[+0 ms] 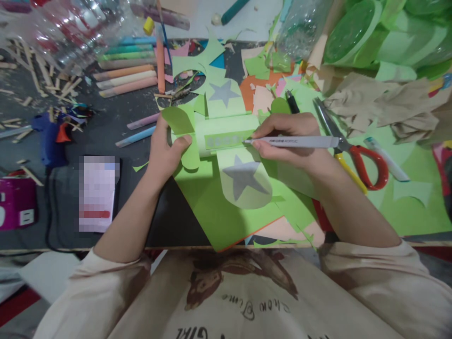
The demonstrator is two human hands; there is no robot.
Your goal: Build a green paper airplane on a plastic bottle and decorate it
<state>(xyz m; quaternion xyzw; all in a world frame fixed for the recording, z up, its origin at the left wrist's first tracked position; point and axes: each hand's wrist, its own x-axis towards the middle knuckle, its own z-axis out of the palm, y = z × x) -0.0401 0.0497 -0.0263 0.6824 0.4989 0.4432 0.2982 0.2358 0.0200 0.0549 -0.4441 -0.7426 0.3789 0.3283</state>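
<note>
A light green paper airplane model (226, 123) lies in front of me, its rolled body running left to right. Grey stars mark its two wings, the near wing (229, 194) and the far wing (212, 109). My left hand (168, 149) grips the tail end, thumb on a rounded green tail flap (191, 155). In my right hand (287, 136) is a grey acrylic marker (303, 141), its tip on a grey patterned strip along the body. My fingers close around the marker near its tip. Beneath the model lies green paper (226, 226).
Red-handled scissors (367, 162) lie right of my right hand. A phone (97, 194) and a blue glue gun (52, 139) sit at left, near wood sticks (42, 70). Several markers (127, 73), paper scraps (257, 66), crumpled brown paper (384, 103) and plastic bottles (303, 28) crowd the back.
</note>
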